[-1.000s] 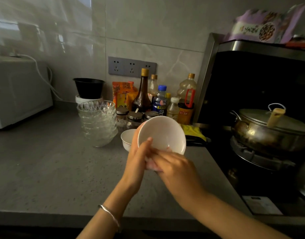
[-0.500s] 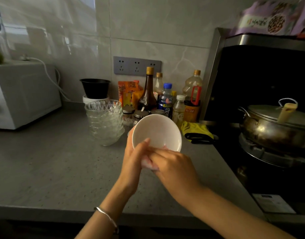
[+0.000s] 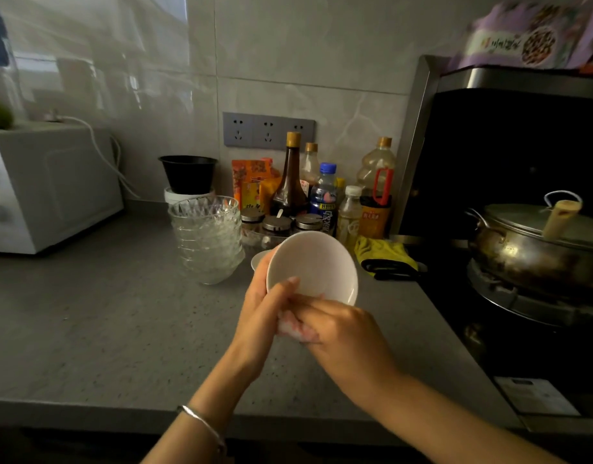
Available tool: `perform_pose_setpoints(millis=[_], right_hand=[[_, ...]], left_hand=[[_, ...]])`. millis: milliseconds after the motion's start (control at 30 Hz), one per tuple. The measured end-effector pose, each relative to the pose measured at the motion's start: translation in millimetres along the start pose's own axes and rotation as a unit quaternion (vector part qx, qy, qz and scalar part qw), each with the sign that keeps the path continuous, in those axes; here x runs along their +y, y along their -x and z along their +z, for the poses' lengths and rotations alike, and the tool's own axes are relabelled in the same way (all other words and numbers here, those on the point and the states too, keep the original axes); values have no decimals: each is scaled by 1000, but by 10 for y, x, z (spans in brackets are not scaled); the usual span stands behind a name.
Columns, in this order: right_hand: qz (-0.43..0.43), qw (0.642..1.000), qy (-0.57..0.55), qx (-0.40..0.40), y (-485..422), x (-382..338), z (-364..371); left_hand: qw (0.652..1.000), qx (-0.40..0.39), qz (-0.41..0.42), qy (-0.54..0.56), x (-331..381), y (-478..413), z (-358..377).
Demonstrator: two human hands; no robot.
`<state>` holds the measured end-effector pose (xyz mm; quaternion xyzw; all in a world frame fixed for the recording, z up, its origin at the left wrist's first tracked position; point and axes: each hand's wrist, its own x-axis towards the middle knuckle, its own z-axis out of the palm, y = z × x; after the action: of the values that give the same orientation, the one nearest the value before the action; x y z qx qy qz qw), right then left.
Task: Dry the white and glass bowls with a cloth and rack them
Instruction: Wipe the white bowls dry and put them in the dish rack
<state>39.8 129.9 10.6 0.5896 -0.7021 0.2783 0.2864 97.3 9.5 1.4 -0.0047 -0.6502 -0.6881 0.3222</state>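
A white bowl [image 3: 313,266] is tilted with its inside facing me, above the grey counter [image 3: 104,313]. My left hand [image 3: 263,306] grips its near-left rim, thumb inside. My right hand [image 3: 338,333] pinches a small pale cloth [image 3: 293,328] against the bowl's lower edge. A stack of several cut-glass bowls [image 3: 208,236] stands just left of the white bowl. Another white bowl [image 3: 256,261] peeks out behind my left hand, mostly hidden.
Sauce bottles [image 3: 290,182], jars and packets line the wall behind the bowls. A black bowl [image 3: 188,172] sits on a white tub. A white microwave [image 3: 47,185] stands at left. A yellow cloth [image 3: 384,254], a lidded wok [image 3: 539,249] and the hob are at right.
The view has shifted a little, so the scene slides right and down. Both hands keep their hold on the bowl and cloth; the bowl stays tilted toward me.
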Motion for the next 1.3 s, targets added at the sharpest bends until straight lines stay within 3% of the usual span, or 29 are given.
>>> perform_pose_setpoints(millis=[100, 167, 233, 333, 467, 533, 600, 733, 833, 967, 1067, 1167, 1233, 1300], right_hand=[[-82, 994, 5, -77, 85, 148, -51], [-165, 976, 58, -128, 99, 314, -150], [-189, 969, 81, -141, 88, 390, -210], [-167, 976, 114, -81, 103, 230, -197], [-10, 999, 18, 39, 78, -137, -61], [9, 999, 13, 41, 84, -166, 56], [-54, 998, 31, -6, 118, -30, 78], [-170, 977, 71, -104, 92, 353, -160], [-139, 982, 97, -83, 62, 289, -215], [-17, 999, 36, 24, 129, -20, 21], [-95, 995, 15, -33, 156, 123, -28], [-210, 966, 92, -118, 117, 387, -254], [-209, 958, 156, -123, 78, 423, -326], [-155, 972, 153, -93, 92, 324, -292]], left_hand=[[998, -9, -64, -18, 86, -11, -98], [989, -65, -133, -30, 179, -20, -214], [978, -129, -155, -56, 271, -28, -298], [985, -119, -118, -36, 320, 34, -281], [1000, -16, -1, 5, 156, 153, -44], [999, 35, 16, 3, 113, 161, 22], [997, 64, -34, -1, 114, 154, -35], [992, -30, -118, -30, 228, 87, -237], [995, -30, -98, -14, 243, 50, -165], [999, 27, -47, 3, 71, 71, 46], [997, 0, -65, -51, 121, 32, -67], [979, -114, -149, -84, 252, -24, -256], [978, -123, -155, -69, 246, -30, -252], [988, -85, -126, -22, 182, 2, -142]])
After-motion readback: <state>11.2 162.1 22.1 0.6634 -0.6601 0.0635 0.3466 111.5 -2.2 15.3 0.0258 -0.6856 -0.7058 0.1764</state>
